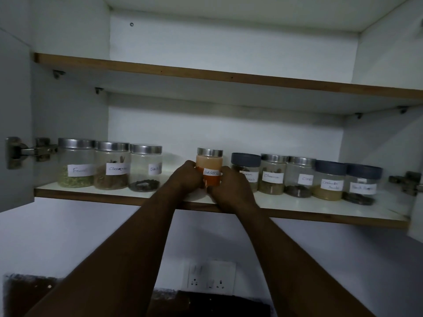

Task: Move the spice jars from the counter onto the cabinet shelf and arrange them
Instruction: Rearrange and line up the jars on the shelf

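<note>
A clear jar of red chilli powder (210,164) with a silver lid stands upright on the lower cabinet shelf (297,208), near its middle. My left hand (186,178) wraps its left side and my right hand (231,187) its right side. Left of it stand three silver-lidded jars: fennel (75,164), cinnamon (111,167) and a black spice (145,168). To its right runs a row of several jars, from a dark-lidded masala jar (246,167) to a black pepper jar (362,183). The red jar's base is hidden by my fingers.
The upper shelf (206,74) holds nothing visible. Cabinet doors hang open at both sides, with hinges at left (27,152) and right (407,181). A gap lies between the black spice jar and the red jar. A wall socket (211,277) sits below.
</note>
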`<state>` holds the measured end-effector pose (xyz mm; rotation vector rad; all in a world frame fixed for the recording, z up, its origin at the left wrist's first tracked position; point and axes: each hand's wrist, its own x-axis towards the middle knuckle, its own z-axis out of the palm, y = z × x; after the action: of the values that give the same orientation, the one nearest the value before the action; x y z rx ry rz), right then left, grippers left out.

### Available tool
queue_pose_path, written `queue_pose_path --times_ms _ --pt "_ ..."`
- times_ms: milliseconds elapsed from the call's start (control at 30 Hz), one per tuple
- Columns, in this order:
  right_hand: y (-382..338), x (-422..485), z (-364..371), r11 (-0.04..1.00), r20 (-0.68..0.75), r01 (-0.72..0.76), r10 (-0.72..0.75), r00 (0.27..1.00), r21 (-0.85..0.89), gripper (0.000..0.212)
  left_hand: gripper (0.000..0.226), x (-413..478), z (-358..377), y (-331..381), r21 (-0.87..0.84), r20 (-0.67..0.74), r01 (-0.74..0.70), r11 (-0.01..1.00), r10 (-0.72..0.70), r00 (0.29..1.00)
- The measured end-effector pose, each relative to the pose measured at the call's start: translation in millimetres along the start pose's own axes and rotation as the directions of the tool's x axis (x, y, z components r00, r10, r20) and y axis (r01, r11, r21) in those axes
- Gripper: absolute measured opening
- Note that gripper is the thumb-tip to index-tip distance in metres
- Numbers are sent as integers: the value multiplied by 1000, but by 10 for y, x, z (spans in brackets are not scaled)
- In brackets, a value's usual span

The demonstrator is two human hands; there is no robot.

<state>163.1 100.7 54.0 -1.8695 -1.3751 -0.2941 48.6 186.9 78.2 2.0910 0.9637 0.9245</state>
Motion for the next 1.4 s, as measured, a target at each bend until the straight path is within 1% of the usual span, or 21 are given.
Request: queue_pose_path --times_ms 100,200,267,500,600,733,833,867,900,933,967,1000,1033,1067,1133,1167,1200,1267,1300,1333,1400 --pt "-24 -31 33 998 -41 -4 2 999 -55 56 42 22 32 -26 27 -26 -42 999 43 999" --pt "-27 -49 26 999 -85 -22 19 996 -36 57 53 38 76 -70 69 -28 -58 996 60 998" --pt "-25 -56 18 999 -101 -29 27 994 -18 56 56 55 96 -88 98 -25 -52 994 55 998" --pt "-29 -82 3 998 -168 -53 50 985 -18 46 58 103 112 -127 126 -8 -62 990 63 998" --pt "-39 -91 -7 998 -180 -65 61 982 -18 45 56 117 125 -137 138 1 -78 987 78 997" --pt "-47 -95 -21 997 -189 -75 73 979 -8 42 51 119 124 -139 185 50 -111 976 103 993" --pt "-47 -98 -17 996 -214 -90 84 973 -17 39 57 120 130 -143 232 43 -82 969 74 996" --pt "-47 -101 -15 996 -225 -89 82 971 -19 38 61 97 131 -146 252 9 -60 966 60 998" --pt "-46 -102 -11 996 -233 -81 72 970 -26 36 62 53 126 -147 263 -58 -47 964 65 996" --pt "-47 -103 -6 997 -231 -66 56 971 -38 34 59 -12 121 -146 256 -158 -53 965 96 983" --pt "-47 -101 0 997 -219 -50 38 975 -50 30 53 -92 116 -144 232 -282 -81 969 147 948" --pt "-52 -104 7 998 -200 -33 20 980 -62 27 44 -194 110 -146 196 -410 -122 973 195 891" --pt "-53 -106 10 997 -178 -17 3 984 -76 24 34 -312 105 -151 153 -514 -162 975 219 829" --pt "-57 -105 8 996 -158 1 -15 987 -89 22 28 -433 84 -165 111 -583 -195 975 222 781" --pt "-61 -94 1 996 -118 28 -38 992 -88 22 23 -650 -14 -252 61 -660 -240 969 220 718" --pt "-63 -82 -5 997 -97 31 -38 995 -75 24 24 -741 -82 -323 70 -693 -247 967 225 685" --pt "-69 -67 -11 998 -70 28 -32 997 -57 26 27 -815 -155 -402 99 -724 -233 967 231 650" --pt "-142 -33 9 1000 5 17 -17 1000 3 32 38 -913 -311 -556 170 -770 -139 976 220 599" --pt "-202 -12 38 998 48 11 -14 999 54 34 46 -929 -371 -608 191 -777 -86 978 204 596" --pt "-274 10 83 994 88 13 -23 996 109 36 57 -932 -417 -639 198 -769 -50 979 187 611" --pt "-436 43 205 981 153 50 -79 985 185 48 74 -898 -485 -655 188 -720 -24 982 155 676"
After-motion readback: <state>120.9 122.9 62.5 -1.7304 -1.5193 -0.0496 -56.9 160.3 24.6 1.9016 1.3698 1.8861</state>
